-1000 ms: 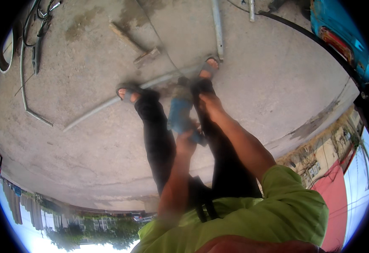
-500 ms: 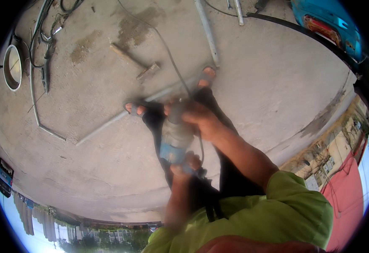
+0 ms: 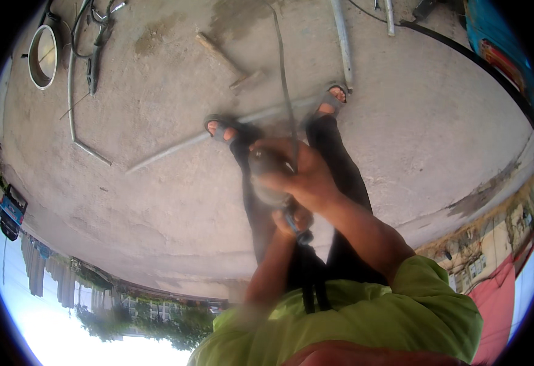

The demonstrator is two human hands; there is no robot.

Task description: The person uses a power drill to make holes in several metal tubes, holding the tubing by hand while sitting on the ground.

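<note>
A corded power tool (image 3: 271, 196) with a grey body and a dark rounded end is held in front of my thighs, blurred by motion. My right hand (image 3: 303, 174) wraps around its dark upper end, where a black cord (image 3: 284, 79) runs off across the floor. Lower down, my left hand (image 3: 294, 219) is closed on a bluish part of the same tool, close to my waist. The tool's working end is hidden below the hands. Between my sandalled feet lies a grey metal pipe (image 3: 169, 154), stretching to the left.
Ahead on the concrete lies a wooden-handled hammer (image 3: 218, 55). Another pipe (image 3: 342, 43) ends by my right foot. Leftward are a bent pipe (image 3: 72, 110), a cable-fed clamp-like holder (image 3: 94, 70) and a metal ring (image 3: 30, 58). A blue machine (image 3: 483, 27) stands far right beside a black hose (image 3: 450, 46).
The tool has tilted, turning its dark end up towards me and hiding its blue section. Both hands have stayed on it. Floor objects have shifted up and right in view.
</note>
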